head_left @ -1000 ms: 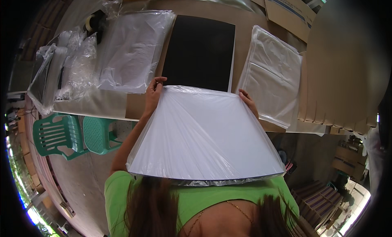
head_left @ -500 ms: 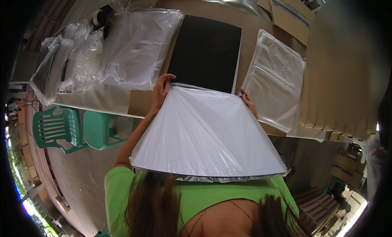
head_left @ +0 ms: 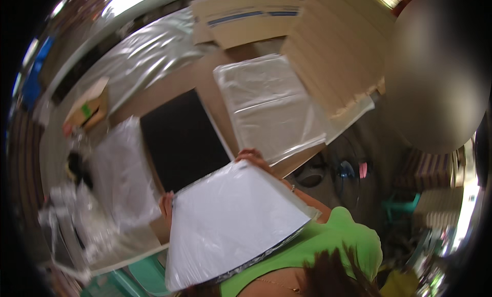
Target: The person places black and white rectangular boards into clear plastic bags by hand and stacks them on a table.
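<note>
Head camera: a person in a lime-green shirt (head_left: 307, 240) grips a plastic-covered white panel (head_left: 236, 215) with both hands, its near edge close to the wearer's chest. At its far left corner, the left hand (head_left: 167, 204) grasps the margin from the side, mostly hidden behind the film. At the far right corner, the right hand (head_left: 250, 157) clasps the edge, fingers curled over it.

Directly beyond and between the two hands, a black board (head_left: 185, 138) lies flat on a brown-topped surface (head_left: 203, 73), the panel's far edge overlapping its near end. Just past the right hand rests a stack of clear plastic sleeves (head_left: 271, 112), with corrugated cardboard (head_left: 341, 51) farther out to that hand's right and a flattened carton with a blue stripe (head_left: 251, 21) well beyond it. Beyond the left hand and to its left spreads a pile of clear plastic film (head_left: 125, 174); crumpled plastic wrapping (head_left: 95, 223) sits farther left. A small open cardboard box (head_left: 93, 106) stands well beyond the left hand. Below that hand, past the surface's edge, shows a green plastic seat (head_left: 147, 275).
</note>
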Available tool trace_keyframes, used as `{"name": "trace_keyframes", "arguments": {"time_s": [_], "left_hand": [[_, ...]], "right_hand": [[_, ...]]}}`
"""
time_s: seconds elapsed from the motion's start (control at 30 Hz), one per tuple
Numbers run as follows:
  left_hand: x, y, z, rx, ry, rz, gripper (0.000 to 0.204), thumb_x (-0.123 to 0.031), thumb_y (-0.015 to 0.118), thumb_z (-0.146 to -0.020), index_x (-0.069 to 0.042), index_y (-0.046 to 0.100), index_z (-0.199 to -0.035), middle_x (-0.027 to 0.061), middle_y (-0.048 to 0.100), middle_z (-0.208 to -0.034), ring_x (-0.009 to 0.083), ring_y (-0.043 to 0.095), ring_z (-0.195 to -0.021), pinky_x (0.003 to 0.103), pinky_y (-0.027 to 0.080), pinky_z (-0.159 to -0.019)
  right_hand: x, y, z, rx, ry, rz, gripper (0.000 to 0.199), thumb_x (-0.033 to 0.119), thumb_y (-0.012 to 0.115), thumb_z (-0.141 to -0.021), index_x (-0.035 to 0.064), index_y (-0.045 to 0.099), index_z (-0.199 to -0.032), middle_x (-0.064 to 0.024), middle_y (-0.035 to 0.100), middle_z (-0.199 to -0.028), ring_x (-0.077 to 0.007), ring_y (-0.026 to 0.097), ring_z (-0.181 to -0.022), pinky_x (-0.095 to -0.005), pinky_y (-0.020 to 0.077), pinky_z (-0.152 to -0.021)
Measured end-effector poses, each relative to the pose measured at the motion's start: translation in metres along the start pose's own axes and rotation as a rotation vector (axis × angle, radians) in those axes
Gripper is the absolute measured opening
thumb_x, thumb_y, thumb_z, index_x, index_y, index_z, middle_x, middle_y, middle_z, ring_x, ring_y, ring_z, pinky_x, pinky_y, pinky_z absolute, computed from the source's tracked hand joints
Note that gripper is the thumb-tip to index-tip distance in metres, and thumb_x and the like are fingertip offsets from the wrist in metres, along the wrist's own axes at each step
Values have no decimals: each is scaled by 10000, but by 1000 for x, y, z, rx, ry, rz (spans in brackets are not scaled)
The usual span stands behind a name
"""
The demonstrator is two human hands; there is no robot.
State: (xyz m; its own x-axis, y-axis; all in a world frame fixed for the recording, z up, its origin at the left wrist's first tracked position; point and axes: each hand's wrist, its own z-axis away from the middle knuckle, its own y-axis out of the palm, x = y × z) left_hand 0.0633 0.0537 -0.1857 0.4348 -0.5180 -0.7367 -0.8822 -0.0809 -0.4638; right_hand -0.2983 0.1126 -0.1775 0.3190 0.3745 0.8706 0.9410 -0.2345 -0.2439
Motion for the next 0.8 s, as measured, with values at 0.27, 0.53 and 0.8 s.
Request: {"name": "trace_keyframes", "arguments": {"time_s": [0.27,0.53,0.8], "left_hand": [[20,-7,-11,376,-446,386,340,-113,523,-904,-24,502,-1231,79,483,-1179,196,473,-1095,341,363,-978],[-41,-13,-68,16,-552,622,405,-177,567,-897,-36,463,-1263,29,513,-1160,139,446,-1066,296,330,-962],[39,-131,-84,-194,-613,517,615,-243,579,-847,-33,323,-1365,46,545,-1162,147,523,-1058,302,352,-968]], "right_hand": [[38,1,-10,67,246,31,190,73,560,-768,66,620,-949,-94,604,-914,-207,573,-958,-298,410,-905],[41,30,-32,179,210,461,148,133,648,-808,34,598,-906,-137,589,-785,-288,575,-785,-373,422,-725],[74,49,-46,258,20,358,161,26,588,-823,63,598,-980,-76,587,-809,-242,571,-749,-337,429,-713]]}}
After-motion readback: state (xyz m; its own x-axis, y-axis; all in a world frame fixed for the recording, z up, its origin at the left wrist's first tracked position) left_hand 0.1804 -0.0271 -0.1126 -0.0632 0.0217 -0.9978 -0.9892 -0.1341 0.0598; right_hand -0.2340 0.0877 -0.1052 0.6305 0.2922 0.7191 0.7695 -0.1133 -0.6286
